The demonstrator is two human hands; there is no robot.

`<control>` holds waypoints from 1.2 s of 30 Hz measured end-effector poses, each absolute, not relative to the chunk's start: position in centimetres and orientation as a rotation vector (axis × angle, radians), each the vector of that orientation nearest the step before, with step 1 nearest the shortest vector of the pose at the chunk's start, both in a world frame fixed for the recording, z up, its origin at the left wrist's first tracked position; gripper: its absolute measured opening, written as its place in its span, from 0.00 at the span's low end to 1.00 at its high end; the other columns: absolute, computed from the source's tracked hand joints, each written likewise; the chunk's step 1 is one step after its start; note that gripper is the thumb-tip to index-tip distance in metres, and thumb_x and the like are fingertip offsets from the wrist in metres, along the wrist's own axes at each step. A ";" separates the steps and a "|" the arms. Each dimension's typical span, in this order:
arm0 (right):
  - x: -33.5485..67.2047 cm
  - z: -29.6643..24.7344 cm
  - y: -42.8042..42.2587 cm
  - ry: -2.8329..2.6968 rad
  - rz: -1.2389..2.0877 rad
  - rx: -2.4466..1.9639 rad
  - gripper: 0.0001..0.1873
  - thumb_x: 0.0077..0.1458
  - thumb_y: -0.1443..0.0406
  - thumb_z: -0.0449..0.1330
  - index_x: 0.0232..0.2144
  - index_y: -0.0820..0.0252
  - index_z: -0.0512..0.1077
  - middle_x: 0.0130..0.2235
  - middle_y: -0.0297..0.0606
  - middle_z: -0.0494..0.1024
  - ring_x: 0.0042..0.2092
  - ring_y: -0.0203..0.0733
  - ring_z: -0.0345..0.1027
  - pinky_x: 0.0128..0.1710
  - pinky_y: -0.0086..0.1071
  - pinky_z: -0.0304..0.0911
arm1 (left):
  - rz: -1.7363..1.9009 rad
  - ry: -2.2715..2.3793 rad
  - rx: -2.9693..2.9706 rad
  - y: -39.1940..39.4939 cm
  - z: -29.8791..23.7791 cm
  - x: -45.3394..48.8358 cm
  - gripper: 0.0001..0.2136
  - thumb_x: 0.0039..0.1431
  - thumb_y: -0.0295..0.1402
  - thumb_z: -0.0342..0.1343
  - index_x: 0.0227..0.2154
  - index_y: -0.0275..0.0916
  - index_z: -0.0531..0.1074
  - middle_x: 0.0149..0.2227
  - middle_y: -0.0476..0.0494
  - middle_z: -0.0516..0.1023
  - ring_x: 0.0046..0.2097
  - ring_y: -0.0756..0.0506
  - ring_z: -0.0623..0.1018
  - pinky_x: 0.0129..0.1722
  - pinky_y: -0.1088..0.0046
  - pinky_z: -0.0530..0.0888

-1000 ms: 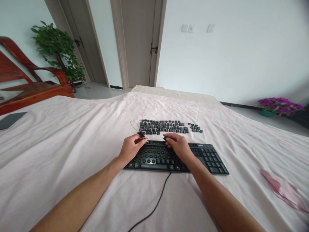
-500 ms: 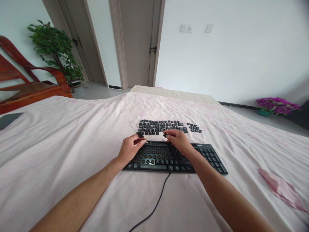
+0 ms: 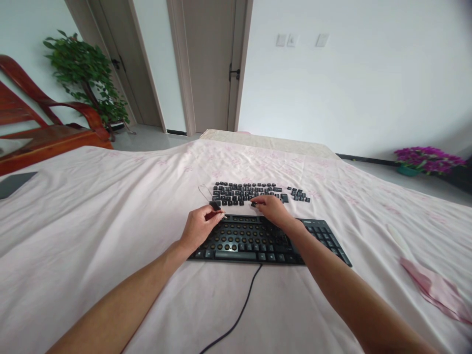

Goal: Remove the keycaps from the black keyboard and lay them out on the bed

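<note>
A black keyboard (image 3: 239,255) lies on the cloth, many of its keys stripped off so that round switch spots show on its left and middle. My left hand (image 3: 202,227) is closed on a wire keycap puller (image 3: 214,205) by its black handle, above the keyboard's upper left corner; the wire loop points away from me. Beyond the keyboard, my right hand (image 3: 272,210) pinches a small black keycap (image 3: 253,204) low over the cloth, by the nearest row of loose keycaps (image 3: 236,192). Part of that keycap is hidden by the fingers.
A smaller cluster of keycaps (image 3: 300,194) lies to the right. The keyboard's cable (image 3: 239,314) runs toward me over the pink flowered cloth (image 3: 140,206). At the right is a folded pink cloth (image 3: 435,287); a dark flat object (image 3: 16,184) sits at the left edge.
My right hand has moved slightly forward and down with the keycap, closer to the nearest row of keycaps. The left hand keeps its place with the puller.
</note>
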State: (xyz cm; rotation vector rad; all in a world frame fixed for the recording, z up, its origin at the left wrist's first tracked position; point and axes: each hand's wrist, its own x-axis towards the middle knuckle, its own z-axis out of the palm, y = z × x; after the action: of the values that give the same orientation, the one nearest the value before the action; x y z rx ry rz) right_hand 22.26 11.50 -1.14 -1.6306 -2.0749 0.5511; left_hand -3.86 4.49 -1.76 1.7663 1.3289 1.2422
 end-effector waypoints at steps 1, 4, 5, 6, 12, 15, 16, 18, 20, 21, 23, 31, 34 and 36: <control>22.2 -1.1 11.5 -2.099 0.531 -1.633 0.19 0.49 0.72 0.56 0.42 0.55 0.79 0.43 0.36 0.81 0.44 0.44 0.73 0.46 0.32 0.64 | 1.239 1.327 1.765 4.5 -1.8 -3.9 0.11 0.55 0.39 0.58 0.33 0.37 0.79 0.33 0.44 0.82 0.36 0.45 0.79 0.38 0.72 0.74; 22.0 -1.0 11.5 -2.153 0.470 -1.674 0.19 0.50 0.71 0.56 0.43 0.55 0.79 0.42 0.36 0.81 0.44 0.44 0.73 0.45 0.32 0.64 | 1.224 1.333 1.759 4.5 -1.8 -3.9 0.11 0.55 0.39 0.58 0.33 0.37 0.79 0.34 0.44 0.82 0.36 0.45 0.79 0.39 0.72 0.74; 21.9 -1.0 11.4 -2.162 0.447 -1.697 0.18 0.50 0.70 0.56 0.43 0.55 0.78 0.40 0.37 0.81 0.42 0.44 0.74 0.43 0.32 0.64 | 1.219 1.339 1.757 4.5 -1.8 -3.9 0.11 0.55 0.39 0.58 0.33 0.37 0.79 0.34 0.44 0.82 0.36 0.45 0.79 0.39 0.72 0.73; 21.8 -1.0 11.4 -2.168 0.426 -1.720 0.18 0.50 0.69 0.56 0.43 0.55 0.78 0.38 0.37 0.82 0.41 0.44 0.74 0.42 0.31 0.64 | 1.217 1.344 1.754 4.5 -1.7 -3.8 0.11 0.55 0.39 0.58 0.33 0.37 0.79 0.34 0.45 0.82 0.36 0.45 0.79 0.39 0.72 0.73; 21.9 -0.8 11.5 -2.213 0.386 -1.726 0.18 0.51 0.70 0.55 0.41 0.54 0.79 0.40 0.37 0.81 0.42 0.44 0.73 0.42 0.30 0.63 | 1.217 1.344 1.759 4.5 -1.7 -3.8 0.11 0.55 0.40 0.58 0.33 0.37 0.79 0.34 0.44 0.82 0.36 0.45 0.79 0.39 0.72 0.74; 22.0 -0.6 11.6 -2.294 0.321 -1.710 0.18 0.53 0.72 0.54 0.39 0.54 0.80 0.42 0.38 0.80 0.44 0.45 0.72 0.46 0.31 0.62 | 1.221 1.342 1.755 4.5 -1.8 -3.8 0.12 0.55 0.40 0.58 0.34 0.37 0.79 0.35 0.43 0.82 0.37 0.44 0.80 0.39 0.71 0.74; 21.9 -0.5 11.6 -2.325 0.288 -1.701 0.18 0.53 0.72 0.54 0.39 0.53 0.80 0.43 0.39 0.79 0.44 0.45 0.72 0.46 0.32 0.62 | 1.218 1.346 1.756 4.5 -1.8 -3.8 0.12 0.55 0.40 0.58 0.34 0.37 0.79 0.35 0.43 0.82 0.37 0.44 0.80 0.39 0.71 0.74; 21.7 -0.4 11.5 -2.374 0.234 -1.682 0.18 0.55 0.72 0.53 0.39 0.53 0.80 0.43 0.42 0.78 0.44 0.46 0.72 0.46 0.33 0.62 | 1.208 1.356 1.765 4.5 -1.9 -3.8 0.12 0.55 0.41 0.58 0.34 0.37 0.79 0.35 0.44 0.82 0.36 0.44 0.79 0.39 0.71 0.74; 21.2 -0.3 11.4 -2.395 0.204 -1.675 0.18 0.56 0.72 0.52 0.40 0.53 0.80 0.43 0.42 0.77 0.43 0.45 0.72 0.45 0.32 0.62 | 1.201 1.365 1.777 4.5 -1.8 -3.8 0.12 0.55 0.41 0.58 0.34 0.37 0.79 0.34 0.44 0.82 0.36 0.45 0.79 0.39 0.72 0.74; 21.0 -0.3 11.3 -2.398 0.198 -1.674 0.19 0.56 0.72 0.53 0.40 0.53 0.80 0.43 0.42 0.76 0.43 0.44 0.72 0.45 0.31 0.62 | 1.202 1.369 1.781 4.5 -1.8 -3.8 0.12 0.55 0.41 0.58 0.34 0.37 0.79 0.34 0.44 0.82 0.36 0.45 0.79 0.38 0.72 0.74; 20.7 -0.3 11.2 -2.392 0.192 -1.664 0.19 0.56 0.72 0.53 0.42 0.53 0.79 0.42 0.42 0.76 0.43 0.43 0.72 0.44 0.30 0.62 | 1.207 1.374 1.784 4.5 -1.8 -3.8 0.12 0.55 0.41 0.58 0.34 0.37 0.79 0.34 0.43 0.82 0.35 0.45 0.79 0.38 0.72 0.74; 21.3 -0.7 11.4 -2.287 0.310 -1.582 0.22 0.51 0.75 0.53 0.46 0.59 0.77 0.43 0.40 0.79 0.44 0.42 0.71 0.45 0.28 0.62 | 1.221 1.366 1.782 4.5 -1.8 -3.8 0.12 0.54 0.40 0.58 0.33 0.37 0.79 0.34 0.43 0.82 0.35 0.45 0.79 0.38 0.72 0.74; 21.6 -0.8 11.3 -2.220 0.338 -1.633 0.23 0.49 0.76 0.54 0.45 0.59 0.77 0.41 0.39 0.79 0.42 0.41 0.71 0.43 0.28 0.62 | 1.208 1.370 1.781 4.5 -1.7 -3.8 0.12 0.54 0.40 0.58 0.33 0.37 0.79 0.34 0.44 0.82 0.35 0.45 0.79 0.37 0.72 0.74; 21.6 -0.7 11.2 -2.212 0.343 -1.652 0.21 0.49 0.75 0.55 0.44 0.59 0.77 0.40 0.39 0.79 0.41 0.41 0.71 0.42 0.28 0.62 | 1.202 1.375 1.781 4.5 -1.8 -3.8 0.12 0.54 0.40 0.58 0.33 0.37 0.79 0.34 0.44 0.82 0.35 0.45 0.79 0.37 0.72 0.73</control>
State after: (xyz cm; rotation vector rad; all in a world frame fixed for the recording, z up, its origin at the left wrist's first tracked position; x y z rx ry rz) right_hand 21.61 11.21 -0.70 -1.6517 -2.2117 0.3433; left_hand -3.81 4.52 -1.76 1.7812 1.3746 1.2018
